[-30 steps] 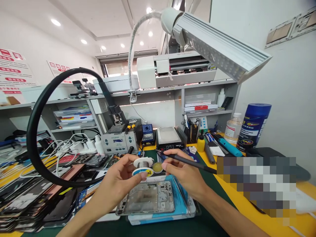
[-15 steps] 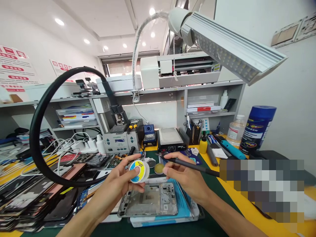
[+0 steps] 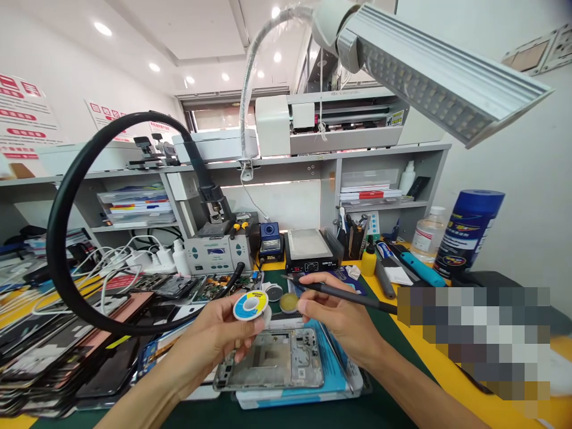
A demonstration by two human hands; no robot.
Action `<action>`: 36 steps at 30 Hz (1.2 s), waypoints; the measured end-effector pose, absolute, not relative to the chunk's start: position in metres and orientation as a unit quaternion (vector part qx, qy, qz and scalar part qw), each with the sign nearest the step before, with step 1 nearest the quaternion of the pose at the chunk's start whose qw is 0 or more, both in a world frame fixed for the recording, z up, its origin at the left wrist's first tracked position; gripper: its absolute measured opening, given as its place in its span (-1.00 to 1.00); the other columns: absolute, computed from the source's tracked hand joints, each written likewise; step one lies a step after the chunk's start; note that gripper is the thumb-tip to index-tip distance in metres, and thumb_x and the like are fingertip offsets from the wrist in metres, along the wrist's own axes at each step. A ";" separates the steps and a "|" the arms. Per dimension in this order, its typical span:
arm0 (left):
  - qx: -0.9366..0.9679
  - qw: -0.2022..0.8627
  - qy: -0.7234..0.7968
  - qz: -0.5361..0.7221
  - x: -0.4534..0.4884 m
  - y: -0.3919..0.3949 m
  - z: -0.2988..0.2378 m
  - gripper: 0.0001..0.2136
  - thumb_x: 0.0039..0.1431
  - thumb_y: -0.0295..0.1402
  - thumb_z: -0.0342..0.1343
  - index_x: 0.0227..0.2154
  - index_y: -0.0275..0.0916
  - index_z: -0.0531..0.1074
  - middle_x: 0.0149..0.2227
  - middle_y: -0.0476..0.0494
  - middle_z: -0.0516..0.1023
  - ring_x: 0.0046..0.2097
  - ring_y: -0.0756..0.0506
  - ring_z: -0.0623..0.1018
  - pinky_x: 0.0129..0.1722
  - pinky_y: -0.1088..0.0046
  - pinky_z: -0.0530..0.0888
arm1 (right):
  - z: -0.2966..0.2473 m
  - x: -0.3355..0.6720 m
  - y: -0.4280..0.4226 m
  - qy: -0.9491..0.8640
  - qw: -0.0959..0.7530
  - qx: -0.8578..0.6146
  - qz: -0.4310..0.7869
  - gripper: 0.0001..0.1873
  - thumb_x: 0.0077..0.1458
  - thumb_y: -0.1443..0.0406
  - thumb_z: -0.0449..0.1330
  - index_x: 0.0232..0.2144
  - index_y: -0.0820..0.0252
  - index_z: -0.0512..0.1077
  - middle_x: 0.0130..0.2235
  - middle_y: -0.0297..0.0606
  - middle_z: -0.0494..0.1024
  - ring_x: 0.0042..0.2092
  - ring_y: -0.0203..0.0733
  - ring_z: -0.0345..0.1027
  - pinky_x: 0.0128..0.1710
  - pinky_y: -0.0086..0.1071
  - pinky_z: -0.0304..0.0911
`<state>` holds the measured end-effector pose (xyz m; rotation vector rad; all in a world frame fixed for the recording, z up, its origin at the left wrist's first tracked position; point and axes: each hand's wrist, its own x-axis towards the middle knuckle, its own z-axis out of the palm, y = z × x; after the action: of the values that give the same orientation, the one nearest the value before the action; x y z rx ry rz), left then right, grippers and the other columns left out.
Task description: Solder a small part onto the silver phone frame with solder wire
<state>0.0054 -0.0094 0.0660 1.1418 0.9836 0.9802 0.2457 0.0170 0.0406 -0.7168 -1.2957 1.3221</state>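
Note:
My left hand (image 3: 227,330) is closed round a small white spool (image 3: 264,316), whose blue and yellow label faces up; what is wound on it cannot be made out. My right hand (image 3: 337,310) grips a slim black soldering iron (image 3: 344,294) like a pen, its thin tip pointing left. Beside my right fingertips, a round tin (image 3: 289,302) holds yellowish paste. Behind that tin sits a small round grey container (image 3: 274,292). Below both hands, a bare metal phone frame (image 3: 272,360) lies on a blue and white pad (image 3: 330,381); my left fingers overlap its upper left part.
Stacked phone parts (image 3: 40,357) crowd the left. A thick black hose (image 3: 58,238) loops beside my left arm. At the back are a rework station (image 3: 214,256) and a hot plate (image 3: 310,256). A blue spray can (image 3: 469,232) stands right, under the lamp (image 3: 447,71).
My left hand has turned the spool so its label tilts upward instead of toward me, and the fingers have shifted beneath it. My right hand stays nearly in place. The view has moved slightly.

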 end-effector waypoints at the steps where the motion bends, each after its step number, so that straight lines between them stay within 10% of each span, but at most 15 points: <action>1: 0.506 0.607 0.441 0.424 0.004 -0.010 0.066 -0.67 0.02 -0.26 0.60 -0.22 -0.27 0.65 -0.49 0.05 0.50 -0.47 0.00 0.41 -0.55 0.54 0.36 | 0.040 0.245 0.017 -0.544 0.547 -0.301 0.561 -0.69 0.06 0.31 0.53 -0.13 0.11 0.61 -0.41 -0.45 0.70 -0.39 -0.25 0.51 -0.24 -0.28 0.45; 15: 0.641 0.469 0.481 0.371 -0.048 0.006 0.074 -0.69 0.20 -0.09 0.49 -0.15 -0.15 0.63 -0.35 0.03 0.66 -0.39 -0.04 0.58 -0.27 0.46 0.57 | 0.061 0.267 0.024 -0.459 0.568 -0.341 0.593 -0.54 0.12 -0.01 0.58 -0.13 0.20 0.73 -0.59 -0.37 0.63 -0.54 -0.29 0.48 -0.57 -0.50 0.39; 22: 0.702 0.430 0.428 0.373 -0.046 0.028 0.065 -0.85 0.16 -0.27 0.49 -0.20 -0.09 0.76 0.03 -0.08 0.63 0.04 -0.17 0.60 0.10 0.43 0.51 | 0.060 0.273 0.032 -0.454 0.509 -0.408 0.607 -0.50 0.04 -0.04 0.61 -0.28 0.28 0.70 -0.56 -0.32 0.62 -0.65 -0.31 0.40 -0.73 -0.52 0.30; 36: 0.698 0.399 0.490 0.337 -0.059 0.031 0.041 -0.65 0.24 -0.20 0.32 0.07 -0.05 0.68 0.02 0.01 0.77 0.08 -0.21 0.71 0.12 0.46 0.59 | 0.077 0.252 0.045 -0.429 0.480 -0.446 0.621 -0.55 0.04 -0.01 0.60 -0.42 0.19 0.59 -0.63 -0.54 0.33 -0.69 -0.40 0.24 -0.77 -0.57 0.21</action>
<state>-0.0587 0.0314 0.0406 1.7657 1.2401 0.8528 0.2517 0.0451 0.0773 -1.0881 -1.0472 1.5157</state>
